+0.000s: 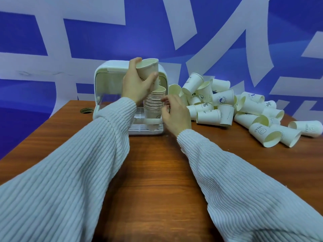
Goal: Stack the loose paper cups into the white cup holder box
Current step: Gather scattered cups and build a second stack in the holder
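- We see white cup holder box (111,70) open toward us, nested cup stack (154,103) upright inside.
- One cup (148,70) held tilted above the stack.
- Loose printed cups (227,105) heaped right of the box.

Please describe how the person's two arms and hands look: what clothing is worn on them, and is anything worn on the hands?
Both arms are covered by long, loose sleeves of a pale, whitish knit with fine ribbing, the left sleeve and the right sleeve alike. Each ends in a snug ribbed cuff at the wrist. The left hand and the right hand are bare: no gloves, and no rings or watch can be seen.
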Available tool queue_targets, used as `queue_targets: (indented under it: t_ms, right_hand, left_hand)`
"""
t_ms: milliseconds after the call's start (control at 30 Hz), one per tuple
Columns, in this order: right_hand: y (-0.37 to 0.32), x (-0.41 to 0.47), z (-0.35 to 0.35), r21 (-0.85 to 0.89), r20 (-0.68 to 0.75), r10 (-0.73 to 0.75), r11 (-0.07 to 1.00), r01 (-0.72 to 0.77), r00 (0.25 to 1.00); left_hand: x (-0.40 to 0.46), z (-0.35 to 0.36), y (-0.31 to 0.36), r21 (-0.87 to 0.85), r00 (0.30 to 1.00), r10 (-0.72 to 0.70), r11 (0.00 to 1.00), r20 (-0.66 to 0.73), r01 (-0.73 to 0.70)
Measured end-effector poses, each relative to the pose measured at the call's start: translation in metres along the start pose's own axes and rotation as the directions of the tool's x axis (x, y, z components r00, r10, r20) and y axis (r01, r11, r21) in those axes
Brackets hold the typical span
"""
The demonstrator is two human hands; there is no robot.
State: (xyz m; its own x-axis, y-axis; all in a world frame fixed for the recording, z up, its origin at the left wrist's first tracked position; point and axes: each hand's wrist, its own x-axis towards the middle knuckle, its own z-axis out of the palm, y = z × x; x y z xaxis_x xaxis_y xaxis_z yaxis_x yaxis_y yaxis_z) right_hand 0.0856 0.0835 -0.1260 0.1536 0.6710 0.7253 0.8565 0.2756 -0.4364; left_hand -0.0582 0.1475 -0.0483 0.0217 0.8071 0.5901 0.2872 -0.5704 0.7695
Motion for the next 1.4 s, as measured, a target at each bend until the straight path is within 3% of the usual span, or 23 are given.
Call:
queue_targets:
  t_ms: [267, 433, 567, 733, 833, 933, 1033, 1100, 1233, 1400]
  right_hand:
    - [0.011, -0.011, 0.000, -0.030, 0.060, 0.016, 0.999, -0.014, 0.998]
    - [0.014, -0.017, 0.001, -0.027, 0.093, 0.030, 0.999, -0.028, 0.995]
    - [0.015, -0.019, -0.002, -0.009, 0.066, 0.029, 1.000, -0.028, 0.997]
    - [0.027, -0.023, -0.005, -0.012, 0.038, 0.104, 0.995, -0.104, 0.994]
    - [0.039, -0.022, -0.009, -0.037, 0.029, 0.228, 0.973, -0.227, 0.973]
    - [0.053, -0.016, -0.012, -0.085, 0.058, 0.378, 0.924, -0.373, 0.924]
    - [0.070, -0.006, -0.013, -0.104, 0.065, 0.496, 0.867, -0.488, 0.866]
    - [0.081, 0.002, -0.013, -0.097, 0.087, 0.553, 0.833, -0.545, 0.829]
    - [0.096, 0.015, -0.007, -0.035, 0.152, 0.526, 0.849, -0.528, 0.837]
    - [0.103, 0.020, -0.006, 0.000, 0.080, 0.633, 0.773, -0.635, 0.770]
  left_hand:
    - [-0.005, 0.010, 0.006, -0.048, 0.998, 0.026, 0.998, -0.053, -0.029]
    - [-0.013, 0.014, -0.003, 0.182, 0.987, 0.030, 0.982, 0.157, -0.058]
    - [-0.019, 0.014, -0.021, 0.326, 0.984, -0.014, 0.944, 0.177, -0.046]
    - [-0.024, 0.020, -0.038, 0.324, 0.976, -0.124, 0.944, 0.181, 0.060]
    - [-0.024, 0.028, -0.031, 0.252, 0.964, -0.146, 0.964, 0.221, 0.088]
    - [-0.046, 0.031, -0.023, 0.259, 0.997, 0.025, 0.965, 0.075, -0.043]
    - [-0.095, 0.039, -0.022, 0.244, 0.948, 0.295, 0.934, -0.119, -0.260]
    - [-0.127, 0.049, -0.026, 0.194, 0.930, 0.364, 0.917, -0.051, -0.349]
    - [-0.154, 0.063, -0.029, 0.098, 0.923, 0.337, 0.929, 0.184, -0.358]
    - [-0.152, 0.066, -0.032, 0.107, 0.907, 0.315, 0.928, 0.281, -0.356]
